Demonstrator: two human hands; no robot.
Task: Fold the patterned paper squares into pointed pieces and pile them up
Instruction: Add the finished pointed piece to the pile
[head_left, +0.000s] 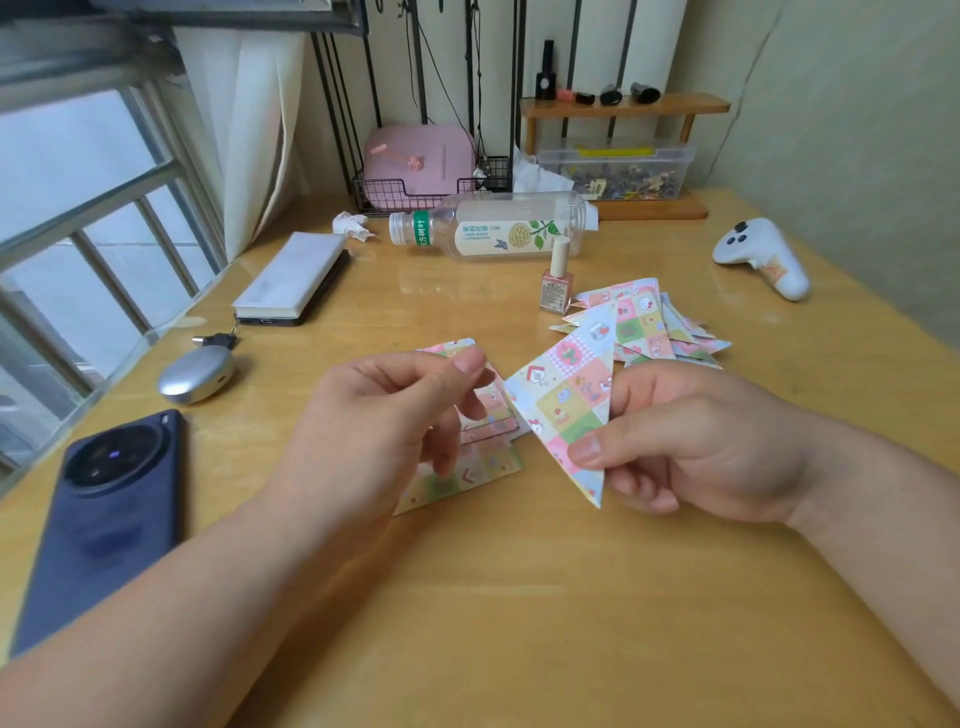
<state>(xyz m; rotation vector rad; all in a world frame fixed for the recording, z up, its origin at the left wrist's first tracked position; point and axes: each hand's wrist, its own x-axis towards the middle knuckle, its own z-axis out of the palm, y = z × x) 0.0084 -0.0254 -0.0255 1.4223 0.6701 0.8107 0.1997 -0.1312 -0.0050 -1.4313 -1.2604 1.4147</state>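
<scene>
My right hand (691, 441) pinches a patterned paper folded into a triangle (566, 395), thumb on its lower edge, with one point up and one down. Just left of it hovers my left hand (384, 426), fingers curled with thumb and forefinger close together; it holds nothing that I can see. Under the left hand a stack of flat patterned paper squares (483, 462) lies on the wooden table (519, 597), partly hidden by the fingers. A loose pile of folded pointed pieces (654, 327) lies farther back on the right.
A dark phone (104, 519) lies at the left, with a silver earbud case (195, 374) and a white box (293, 278) behind it. A plastic bottle (493, 228) lies on its side, with a nail polish bottle (557, 283) in front of it. A white controller (761, 257) sits far right.
</scene>
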